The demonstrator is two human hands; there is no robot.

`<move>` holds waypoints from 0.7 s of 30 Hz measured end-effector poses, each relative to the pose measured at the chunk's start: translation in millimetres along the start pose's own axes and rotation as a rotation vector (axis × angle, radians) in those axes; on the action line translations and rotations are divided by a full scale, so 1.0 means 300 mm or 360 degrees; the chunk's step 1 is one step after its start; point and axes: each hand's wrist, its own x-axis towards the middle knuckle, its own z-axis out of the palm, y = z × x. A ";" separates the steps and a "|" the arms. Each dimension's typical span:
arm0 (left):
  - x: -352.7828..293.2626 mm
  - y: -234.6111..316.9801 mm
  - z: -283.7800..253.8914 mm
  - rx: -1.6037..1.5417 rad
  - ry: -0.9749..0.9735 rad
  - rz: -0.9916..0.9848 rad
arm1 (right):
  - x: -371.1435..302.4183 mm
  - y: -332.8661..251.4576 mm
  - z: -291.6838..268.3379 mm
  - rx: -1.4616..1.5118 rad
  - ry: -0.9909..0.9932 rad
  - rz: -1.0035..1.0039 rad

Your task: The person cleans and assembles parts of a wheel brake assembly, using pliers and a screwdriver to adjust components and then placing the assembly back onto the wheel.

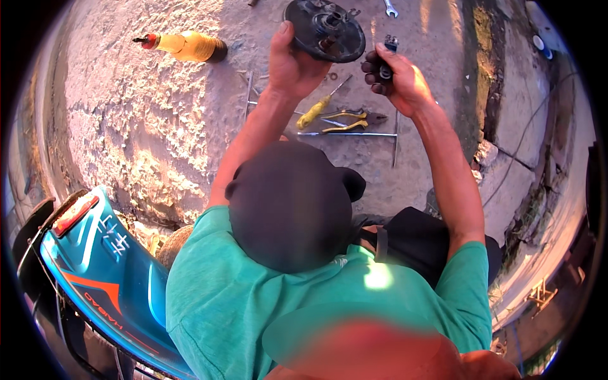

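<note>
My left hand (292, 66) is raised and grips a round black metal plate (310, 38) by its edge. A hub and shaft stand up from its middle; it resembles a drum brake backing plate. To the right, my right hand (398, 77) is closed on a small dark part (391, 44) with a metallic top; its kind is not clear. The fingertips there are blackened. Below both hands lie a yellow-handled screwdriver (313, 113), pliers (352, 120) with yellow and black grips, and a T-handle wrench (354, 134).
A bottle (190, 47) of yellow liquid with a red cap lies at the far left. An open-end spanner (391, 8) rests at the top. A teal vehicle panel (107, 272) stands close at the left. Rough concrete (139, 120) makes up the ground, with a broken edge on the right.
</note>
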 end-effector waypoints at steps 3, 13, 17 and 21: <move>0.024 -0.037 -0.027 0.0025 0.0004 0.0004 | -0.014 0.005 0.048 0.0222 -0.0158 -0.0002; 0.026 -0.081 -0.036 0.0041 -0.0031 -0.0244 | 0.008 0.045 0.018 0.0574 -0.0460 -0.0024; 0.016 -0.118 -0.046 0.0073 -0.0049 -0.0323 | 0.034 0.087 0.010 0.0496 -0.0263 -0.0023; 0.046 -0.128 -0.129 0.0360 0.0131 -0.0294 | 0.042 0.103 -0.011 0.0472 -0.0235 -0.0162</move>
